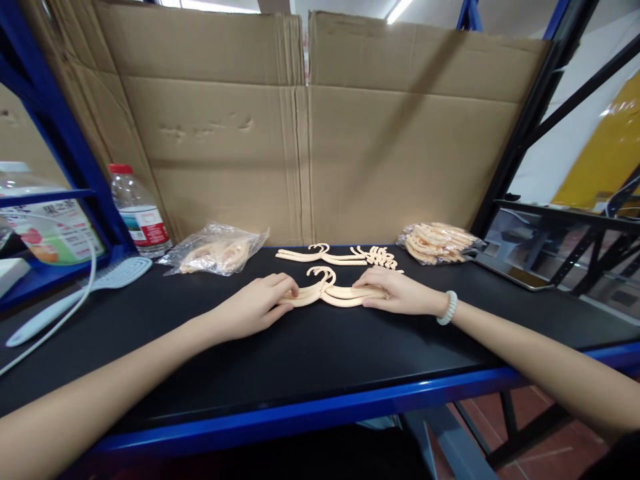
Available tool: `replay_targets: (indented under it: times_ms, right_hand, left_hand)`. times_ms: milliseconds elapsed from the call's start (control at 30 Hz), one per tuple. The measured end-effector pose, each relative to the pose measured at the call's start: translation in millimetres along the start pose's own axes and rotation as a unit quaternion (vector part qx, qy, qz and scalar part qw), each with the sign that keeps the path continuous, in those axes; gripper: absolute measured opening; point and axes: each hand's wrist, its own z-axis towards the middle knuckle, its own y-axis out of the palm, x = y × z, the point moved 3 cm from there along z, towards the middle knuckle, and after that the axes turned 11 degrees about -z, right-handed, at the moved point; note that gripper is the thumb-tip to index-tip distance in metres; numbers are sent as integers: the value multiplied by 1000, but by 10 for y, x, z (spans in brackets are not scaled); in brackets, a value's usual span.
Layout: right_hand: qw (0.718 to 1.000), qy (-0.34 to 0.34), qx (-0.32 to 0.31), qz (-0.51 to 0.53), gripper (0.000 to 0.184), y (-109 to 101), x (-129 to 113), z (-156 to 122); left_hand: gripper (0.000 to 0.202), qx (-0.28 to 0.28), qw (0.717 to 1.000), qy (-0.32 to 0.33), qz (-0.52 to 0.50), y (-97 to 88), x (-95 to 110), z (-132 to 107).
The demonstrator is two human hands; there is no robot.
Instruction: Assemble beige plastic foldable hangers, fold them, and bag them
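A small stack of cream-coloured clothes hangers (343, 301) lies on the black tabletop, hooks pointing away from me. My left hand (257, 301) grips the left ends between thumb and fingers. At the right ends, my right hand (395, 291) is closed around the same hangers and wears a pale beaded bracelet (447, 308). Just behind them rests another pair of cream hangers (300, 256). Beside that pair, to the right, is a cluster of loose cream hooks (383, 257), partly hidden by my right hand.
A clear bag with cream pieces (215, 255) lies back left, another bagged bundle (440, 242) back right. A phone-like flat object (515, 272) is beyond it. At left are a red-capped bottle (143, 220), a pale blue hairbrush (117, 273) and a white cable (75, 310). Cardboard (225, 153) stands behind.
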Motion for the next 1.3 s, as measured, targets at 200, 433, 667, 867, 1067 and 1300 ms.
replay_targets:
  times_ms: [200,433,667,867,1067,1300]
  right_hand:
    - [1000,7,8,17,29,8,56,-4]
    - [1000,16,7,26,30,18,67,1]
    - [1000,15,11,17,30,52,92,7]
    - [1000,12,6,19,34,76,118,7]
    - [1000,7,21,7,34,67,110,3]
    - [987,65,146,-30,24,-44,185,-31]
  left_hand:
    - [22,14,1000,-5,-10,23,-33,6]
    - [22,17,1000,-4,-16,41,-70,7]
    - [21,21,1000,-2,-20,40,-90,0]
    - [22,28,999,-9,-18,4,-80,-15]
    - [26,31,999,-9,-35,-102,-123,0]
    - [23,67,994,-46,-78,-198,-226,22]
